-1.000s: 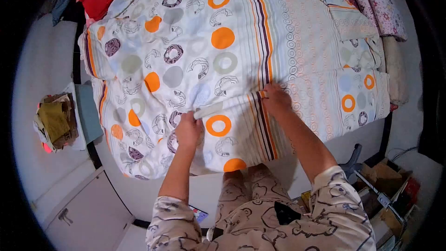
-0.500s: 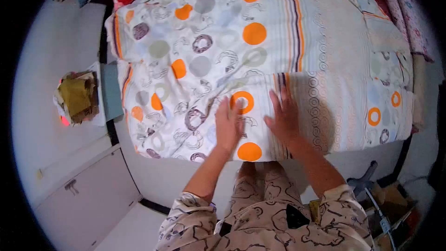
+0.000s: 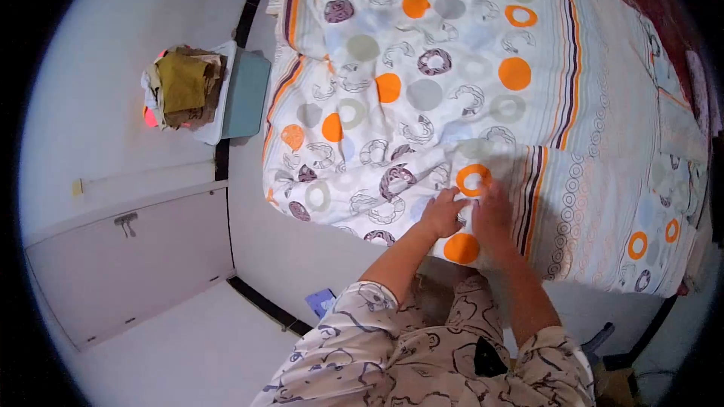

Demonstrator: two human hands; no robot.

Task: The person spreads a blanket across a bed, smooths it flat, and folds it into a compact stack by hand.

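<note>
A white quilt (image 3: 422, 117) with orange, grey and dark ring prints and striped bands lies spread over the bed, creased near its front edge. My left hand (image 3: 443, 215) rests on the quilt by the front edge, fingers partly bent and a little apart. Close beside it on the right is my right hand (image 3: 493, 215), just below an orange ring print; its fingers are smeared by motion. A folded-over layer of the quilt lies under and to the right of my right hand.
At the left, a light-blue bin (image 3: 245, 94) stands against the bed, with stacked cloth or paper (image 3: 183, 87) beside it. A low cabinet door (image 3: 136, 256) is at the lower left. A purple item (image 3: 320, 301) lies on the floor near my legs.
My view has swung left, so the bed sits further right. My hands, spread apart before, are now close together near the orange ring print.
</note>
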